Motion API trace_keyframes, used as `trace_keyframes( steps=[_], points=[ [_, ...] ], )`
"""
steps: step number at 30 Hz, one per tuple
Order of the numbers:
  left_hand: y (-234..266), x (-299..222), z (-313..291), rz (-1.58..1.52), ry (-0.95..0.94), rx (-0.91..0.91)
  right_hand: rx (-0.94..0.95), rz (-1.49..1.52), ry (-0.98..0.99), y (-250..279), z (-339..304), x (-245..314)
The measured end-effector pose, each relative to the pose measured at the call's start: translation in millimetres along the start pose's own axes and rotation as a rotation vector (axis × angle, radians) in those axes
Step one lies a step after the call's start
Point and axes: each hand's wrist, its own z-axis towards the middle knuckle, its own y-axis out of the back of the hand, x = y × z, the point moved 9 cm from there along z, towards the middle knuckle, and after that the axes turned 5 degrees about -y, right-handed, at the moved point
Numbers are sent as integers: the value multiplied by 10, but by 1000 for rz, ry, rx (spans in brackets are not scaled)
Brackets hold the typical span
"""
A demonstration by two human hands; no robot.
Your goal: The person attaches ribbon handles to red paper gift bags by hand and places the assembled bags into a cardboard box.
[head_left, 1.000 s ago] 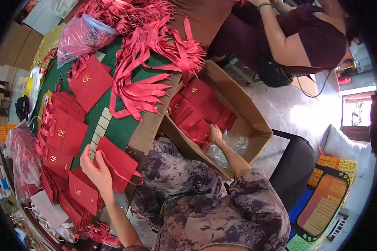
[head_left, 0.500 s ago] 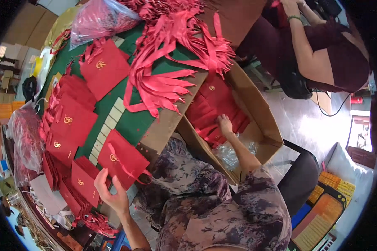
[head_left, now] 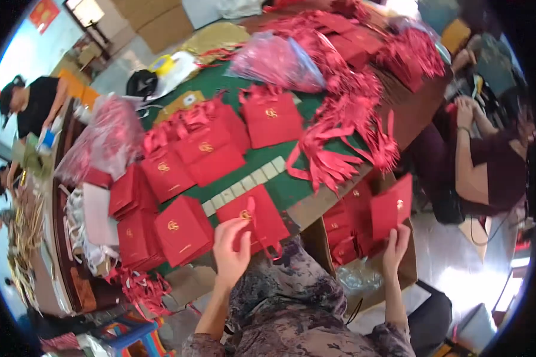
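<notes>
Left hand (head_left: 231, 253), fingers up, you're pinching a flat red paper bag (head_left: 253, 220) on the green table (head_left: 280, 181)'s near edge. Right hand (head_left: 394, 249) grips a stiff red bag (head_left: 391, 206), upright over the cardboard box (head_left: 406, 271) to the right.

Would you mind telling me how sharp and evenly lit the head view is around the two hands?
In the head view, the left hand on a red gift bag is fairly sharp; the right hand lifting a red bag from the cardboard box looks softer; fisheye bending curves the green table edge, and glare whitens the floor at lower right.
</notes>
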Motion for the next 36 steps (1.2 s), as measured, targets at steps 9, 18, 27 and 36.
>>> trace_keyframes(
  steps=[9,18,27,36],
  points=[
    [-2,-157,-237,-146,-26,-32,682,32,477,-1966,-664,2245],
    [92,-1,-610,-27,75,-25,1011,15,833,-3796,-1941,2779],
    [90,40,-169,37,-10,0,619,-139,788,-3114,-1112,2390],
    [-400,322,384,449,-53,132,725,-125,507,-3221,-623,1788]
  ],
)
